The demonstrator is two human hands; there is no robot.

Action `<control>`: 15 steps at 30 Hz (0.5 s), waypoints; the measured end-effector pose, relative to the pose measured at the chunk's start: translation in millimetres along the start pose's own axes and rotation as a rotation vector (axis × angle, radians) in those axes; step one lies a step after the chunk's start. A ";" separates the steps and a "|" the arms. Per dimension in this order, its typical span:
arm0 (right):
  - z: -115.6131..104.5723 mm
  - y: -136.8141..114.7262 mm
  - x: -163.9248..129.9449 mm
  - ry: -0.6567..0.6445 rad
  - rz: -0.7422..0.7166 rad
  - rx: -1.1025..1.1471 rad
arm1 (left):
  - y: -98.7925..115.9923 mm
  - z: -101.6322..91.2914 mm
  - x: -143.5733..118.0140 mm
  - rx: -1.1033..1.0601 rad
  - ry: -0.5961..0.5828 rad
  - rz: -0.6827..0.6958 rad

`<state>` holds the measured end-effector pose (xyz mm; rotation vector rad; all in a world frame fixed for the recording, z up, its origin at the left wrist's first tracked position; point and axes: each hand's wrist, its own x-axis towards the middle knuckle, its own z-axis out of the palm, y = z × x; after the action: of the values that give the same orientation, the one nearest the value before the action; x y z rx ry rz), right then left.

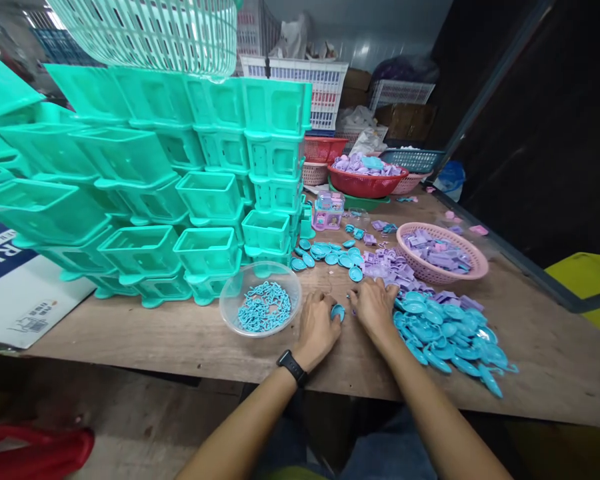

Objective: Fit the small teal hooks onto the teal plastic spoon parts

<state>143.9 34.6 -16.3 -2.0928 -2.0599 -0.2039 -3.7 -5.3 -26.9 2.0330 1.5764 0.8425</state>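
Forearms [249, 421] cross the counter's front edge [180, 353]; left hand [318, 328] pinches a blue dish [337, 312], right hand's [375, 307] grip unclear; heaped blue pieces [440, 330] seemingly remain.

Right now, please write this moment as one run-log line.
left hand: touching small blue dish; right hand: beside purple pieces; nearby: clear bowl of blue pieces

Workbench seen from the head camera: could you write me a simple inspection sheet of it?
Surface: brown tabletop, crowded with pieces.
Things at hand: blue dish-shaped piece; blue pile; loose purple pieces; clear bowl of small blue parts.
Clutter: stacked green bins, left; pink basket of purple parts, right.
Hands: left hand touches the dish-shaped piece, grip unclear; right hand beside the blue pile, grip unclear.
Cables: nothing seen.
Surroundings: white crate, red basket behind.
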 end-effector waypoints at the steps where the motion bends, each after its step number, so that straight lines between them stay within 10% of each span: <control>1: 1.6 0.0 -1.0 -0.004 -0.007 -0.002 | 0.5 -1.0 -0.7 -0.016 -0.006 0.000; 15: -3.8 -21.1 -17.7 -0.012 0.004 0.039 | 1.6 -10.2 -30.5 -0.212 0.079 -0.092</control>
<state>122.6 16.7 -15.8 -2.0801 -2.0493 -0.1504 -14.8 -35.5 -24.6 1.7856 1.5374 1.0190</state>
